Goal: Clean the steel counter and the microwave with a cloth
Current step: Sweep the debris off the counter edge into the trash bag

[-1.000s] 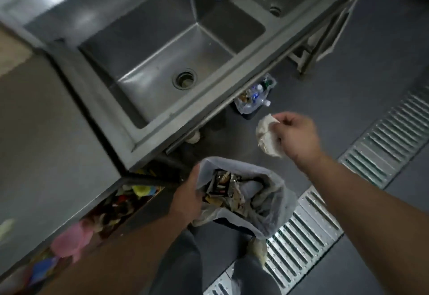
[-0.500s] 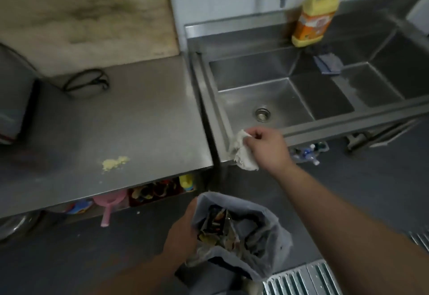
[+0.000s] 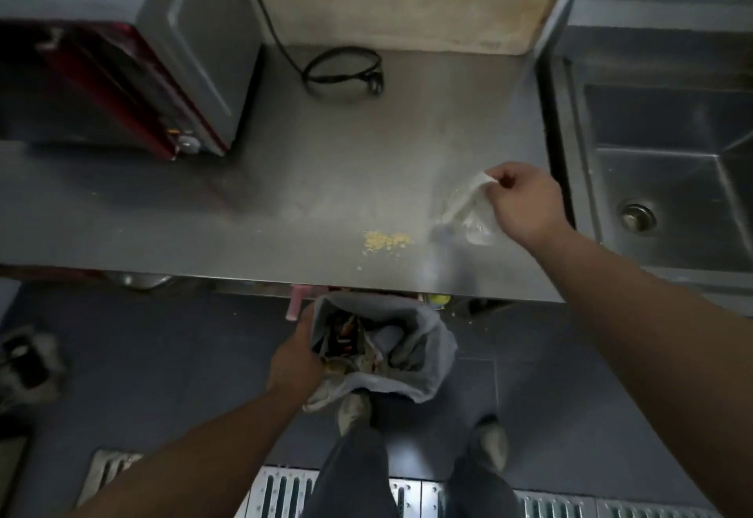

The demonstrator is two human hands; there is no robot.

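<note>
Below, left hand (image 3: 294, 358) gripping rubbish-filled bin bag (image 3: 423, 354), right hand (image 3: 519, 201) pinching cloth (image 3: 468, 208) over steel counter (image 3: 285, 191)

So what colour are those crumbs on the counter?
Pale yellow crumbs, on the grey steel counter; head view.

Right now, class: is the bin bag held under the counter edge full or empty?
Nearly full. The bag gapes open in the left hand, and rubbish is piled close to its rim.
</note>
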